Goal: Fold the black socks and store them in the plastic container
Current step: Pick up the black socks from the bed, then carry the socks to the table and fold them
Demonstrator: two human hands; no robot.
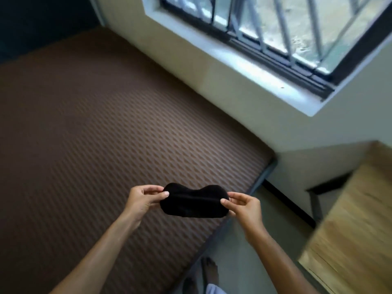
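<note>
Black sock bundle (194,201) held in the air at lower centre of the frame, above the near right corner of the brown patterned mattress (95,134). Long axis running left to right across the frame, close to level, the right end a touch lower. Folded flat, with a seam line along the middle and a shallow dip in the top edge; looks like one folded pair, though the blur makes it hard to tell how many layers.

Left hand (141,199) pinching the left end, thumb on the near face, fingertips curled behind, wrist bent slightly inward. Right hand (247,209) pinching the right end the same way, thumb tip pressed on the near face, other fingers tucked behind and below. Both forearms bare, rising from the bottom edge and converging toward the sock, palms turned toward each other.

Barred window (275,35) at upper right, its pale sill below. Wooden table (350,219) at right edge, blurred. Bare foot (209,270) on the grey floor at bottom centre, just beside the mattress edge.
</note>
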